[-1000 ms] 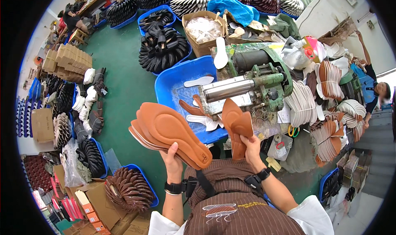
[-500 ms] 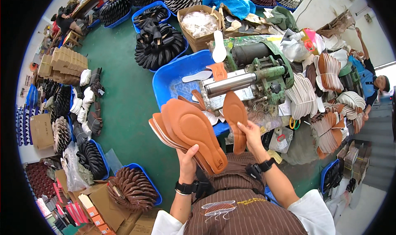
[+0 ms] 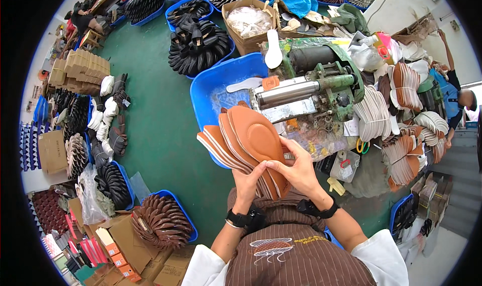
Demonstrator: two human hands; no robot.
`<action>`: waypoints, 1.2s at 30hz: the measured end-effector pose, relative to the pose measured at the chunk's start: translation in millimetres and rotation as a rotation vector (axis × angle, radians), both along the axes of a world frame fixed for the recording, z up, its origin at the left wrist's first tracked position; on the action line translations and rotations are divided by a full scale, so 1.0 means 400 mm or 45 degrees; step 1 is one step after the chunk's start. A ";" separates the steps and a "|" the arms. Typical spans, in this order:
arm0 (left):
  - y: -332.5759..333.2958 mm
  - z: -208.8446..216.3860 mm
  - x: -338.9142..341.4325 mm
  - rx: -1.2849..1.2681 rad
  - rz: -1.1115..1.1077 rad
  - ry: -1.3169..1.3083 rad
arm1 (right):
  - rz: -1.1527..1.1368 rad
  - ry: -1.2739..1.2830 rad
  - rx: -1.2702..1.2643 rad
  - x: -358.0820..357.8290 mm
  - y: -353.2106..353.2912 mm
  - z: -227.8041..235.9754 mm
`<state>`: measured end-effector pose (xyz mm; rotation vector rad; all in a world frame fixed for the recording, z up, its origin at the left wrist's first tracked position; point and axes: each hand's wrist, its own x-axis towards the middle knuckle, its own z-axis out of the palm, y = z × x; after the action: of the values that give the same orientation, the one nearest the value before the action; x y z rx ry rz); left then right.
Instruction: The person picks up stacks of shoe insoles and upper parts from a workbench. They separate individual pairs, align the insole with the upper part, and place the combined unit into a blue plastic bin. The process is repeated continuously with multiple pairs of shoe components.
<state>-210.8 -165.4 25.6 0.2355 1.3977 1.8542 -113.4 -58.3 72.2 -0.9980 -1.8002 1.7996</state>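
Observation:
A fanned stack of tan, padded insoles with pale undersides is held up in front of my apron. At its lower left edge my left hand is closed round the stack, thumb on top. My right hand grips the right edge, its thumb pressed near the other thumb and its fingers partly behind the insoles. Just beyond stands a green machine with a shiny metal roller. A small tan piece lies by the roller, near a white insole-shaped piece.
Behind the stack is a blue tub. Bundled insoles crowd the bench to the right, near scissors. Tubs of black shoes and brown shoes stand on the green floor. Another person works at the far right.
My right hand has brought its separate insole against the stack and now grips the stack's edge. The stack has shifted right, toward the other hand. The surroundings appear slightly shifted in view.

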 end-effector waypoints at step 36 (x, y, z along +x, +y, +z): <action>-0.071 -0.052 -0.096 0.275 -0.241 -0.547 | -0.263 0.085 -0.506 0.141 0.103 -0.216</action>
<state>-249.2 -193.7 4.9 0.0663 0.8556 1.7664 -57.1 -17.2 -14.3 -1.2007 -1.2706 2.0705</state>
